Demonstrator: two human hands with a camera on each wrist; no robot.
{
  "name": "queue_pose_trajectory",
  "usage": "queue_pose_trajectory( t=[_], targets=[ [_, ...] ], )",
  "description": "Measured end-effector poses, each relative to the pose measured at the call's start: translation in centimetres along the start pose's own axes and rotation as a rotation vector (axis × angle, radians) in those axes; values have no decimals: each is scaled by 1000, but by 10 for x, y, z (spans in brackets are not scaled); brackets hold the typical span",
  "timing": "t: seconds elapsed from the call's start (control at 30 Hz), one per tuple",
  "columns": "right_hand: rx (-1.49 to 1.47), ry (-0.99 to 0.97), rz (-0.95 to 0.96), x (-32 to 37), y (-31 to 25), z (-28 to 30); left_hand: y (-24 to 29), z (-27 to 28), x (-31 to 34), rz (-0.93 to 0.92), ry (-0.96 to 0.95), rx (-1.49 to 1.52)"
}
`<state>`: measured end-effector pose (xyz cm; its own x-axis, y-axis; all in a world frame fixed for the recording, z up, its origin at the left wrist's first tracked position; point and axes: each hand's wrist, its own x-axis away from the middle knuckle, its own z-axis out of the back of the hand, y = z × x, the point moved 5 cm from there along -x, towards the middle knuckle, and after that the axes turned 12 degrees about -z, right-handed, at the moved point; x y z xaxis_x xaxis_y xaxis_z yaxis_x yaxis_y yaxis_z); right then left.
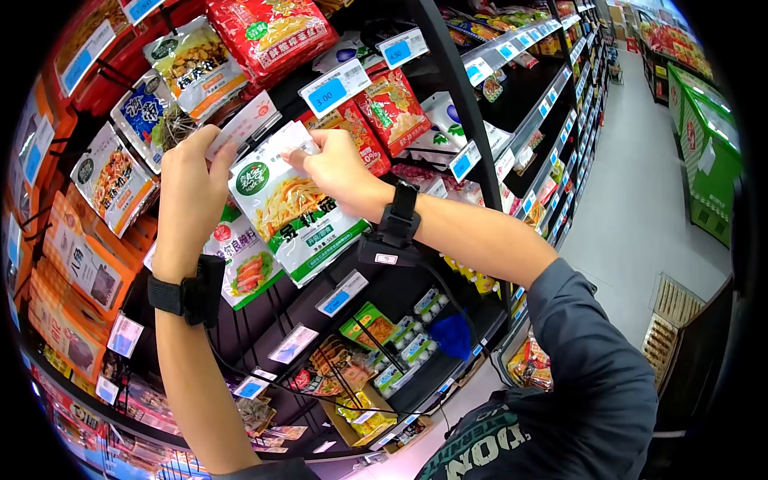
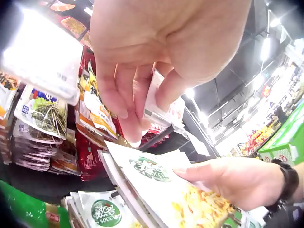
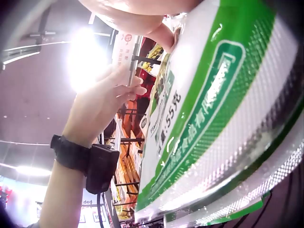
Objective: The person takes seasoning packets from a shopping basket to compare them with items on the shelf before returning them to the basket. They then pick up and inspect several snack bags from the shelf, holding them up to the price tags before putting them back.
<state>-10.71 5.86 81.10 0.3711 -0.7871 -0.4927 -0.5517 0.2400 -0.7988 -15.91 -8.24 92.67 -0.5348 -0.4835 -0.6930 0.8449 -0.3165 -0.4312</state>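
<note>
My right hand pinches the top edge of a white and green food packet, thumb on its front. In the left wrist view several packets lie stacked behind that front one. My left hand holds a price tag between thumb and fingers, above and left of the packet; the tag sits at the end of a dark hook bar in the left wrist view. From the right wrist view, the left hand is beyond the packet, at the tag.
Hanging packets surround the hands: orange ones at left, red ones above right. Below hangs a green and white packet. Hook rods and price tags stick out lower down. A dark shelf post stands right, with an aisle beyond.
</note>
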Motion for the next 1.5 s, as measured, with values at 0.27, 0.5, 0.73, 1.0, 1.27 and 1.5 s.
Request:
queue_pose_trajectory(
  t=[0.27, 0.5, 0.73, 1.0, 1.27, 1.5],
  targets=[
    [-1, -18, -40, 10, -5, 6, -1, -2, 2, 74, -30, 26],
    [-3, -34, -3, 9, -10, 4, 26, 8, 21, -10, 153, -15],
    [36, -63, -13, 10, -4, 8, 53, -16, 110, 383, 467, 212],
    [32, -77, 23, 0, 13, 4, 4, -85, 141, 945, 276, 974],
    [-6, -63, 6, -17, 35, 2, -2, -83, 136, 893, 44, 707],
    [-51, -102, -77, 0, 30, -1, 3, -111, 157, 956, 94, 1162]
  ],
)
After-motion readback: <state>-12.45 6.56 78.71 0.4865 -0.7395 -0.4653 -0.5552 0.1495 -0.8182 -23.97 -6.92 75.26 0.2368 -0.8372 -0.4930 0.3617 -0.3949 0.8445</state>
